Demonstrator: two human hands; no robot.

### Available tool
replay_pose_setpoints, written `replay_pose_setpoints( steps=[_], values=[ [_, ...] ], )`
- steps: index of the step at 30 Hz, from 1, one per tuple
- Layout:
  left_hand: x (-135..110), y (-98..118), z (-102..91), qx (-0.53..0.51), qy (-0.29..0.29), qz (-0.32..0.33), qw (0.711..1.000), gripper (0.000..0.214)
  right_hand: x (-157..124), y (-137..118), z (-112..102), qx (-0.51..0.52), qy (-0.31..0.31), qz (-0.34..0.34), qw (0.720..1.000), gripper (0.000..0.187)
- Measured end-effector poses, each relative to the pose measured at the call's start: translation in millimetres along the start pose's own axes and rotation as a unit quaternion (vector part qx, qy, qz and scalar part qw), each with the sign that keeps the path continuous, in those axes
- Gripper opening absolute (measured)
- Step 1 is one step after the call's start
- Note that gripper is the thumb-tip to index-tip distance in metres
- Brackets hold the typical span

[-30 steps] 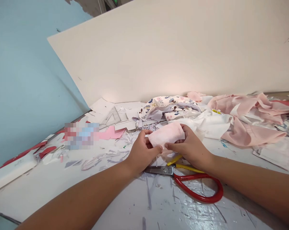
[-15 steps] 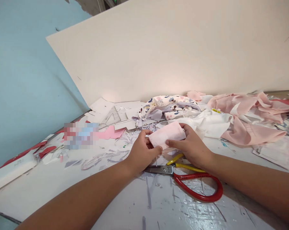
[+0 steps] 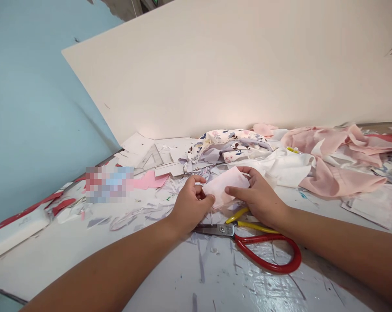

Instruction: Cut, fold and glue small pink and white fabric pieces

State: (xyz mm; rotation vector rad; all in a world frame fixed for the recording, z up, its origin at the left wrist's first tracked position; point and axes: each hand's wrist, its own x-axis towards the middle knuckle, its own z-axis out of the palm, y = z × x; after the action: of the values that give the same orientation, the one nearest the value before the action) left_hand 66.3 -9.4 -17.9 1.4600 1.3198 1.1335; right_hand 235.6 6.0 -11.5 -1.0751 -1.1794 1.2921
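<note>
A small pale pink piece of fabric is held up between my two hands, just above the table. My left hand pinches its left edge between thumb and fingers. At its right side, my right hand grips it, thumb on the near face and fingers behind. Scissors with red and yellow handles lie on the table below my hands. Their blades point left, and the tip is hidden behind my left wrist.
A white table is strewn with fabric snippets. Behind my hands lie a bunched floral cloth, white cloth and pink cloth. A clear set square sits farther left, near pink paper. A large cream board leans behind.
The fabric piece has tilted in my hands, its left end dropping a little and its lower edge now showing. My left fingers have shifted slightly; the scissors lie as before.
</note>
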Motion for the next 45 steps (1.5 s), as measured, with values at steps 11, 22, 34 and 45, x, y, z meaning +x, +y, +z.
replay_pose_setpoints(
  steps=[11, 22, 34, 45],
  values=[
    [5, -1, -5.0, -0.009, 0.012, 0.017, 1.000, 0.028, -5, -10, 1, -0.003, 0.012, -0.002, 1.000, 0.057],
    [1, 3, -6.9, 0.013, -0.029, 0.065, 0.997, 0.017, -5, -7, -1, -0.120, 0.040, -0.023, 0.992, 0.054],
    [17, 1, -14.3, -0.092, 0.058, 0.004, 0.994, 0.023, -7, -13, 1, -0.080, -0.073, -0.024, 0.994, 0.048],
    [23, 7, -24.3, -0.059, 0.063, 0.013, 0.996, 0.021, -42, -45, -5, -0.745, -0.213, -0.128, 0.618, 0.013]
  ],
)
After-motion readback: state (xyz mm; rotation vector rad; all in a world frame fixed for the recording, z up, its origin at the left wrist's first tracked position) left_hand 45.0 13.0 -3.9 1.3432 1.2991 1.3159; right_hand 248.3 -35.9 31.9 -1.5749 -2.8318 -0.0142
